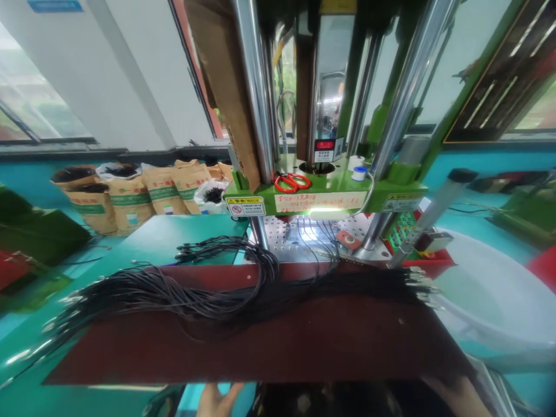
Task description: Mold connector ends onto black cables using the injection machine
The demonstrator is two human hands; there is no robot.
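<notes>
At the bottom edge, my left hand shows in part, just below the front edge of a dark red-brown board. Its visible fingers are spread, and I see nothing between them. My right hand is blurred under the board's right front corner, its fingers hidden. A long bundle of black cables lies across the board, with metal connector ends at the right. Several thin cables run back from it into the lit mould area of a green press.
Red-handled scissors and a blue-white spool lie on the press's green plate. Steel columns rise above it. A green table is at left, a large white tub at right. Filled paper sacks line the wall.
</notes>
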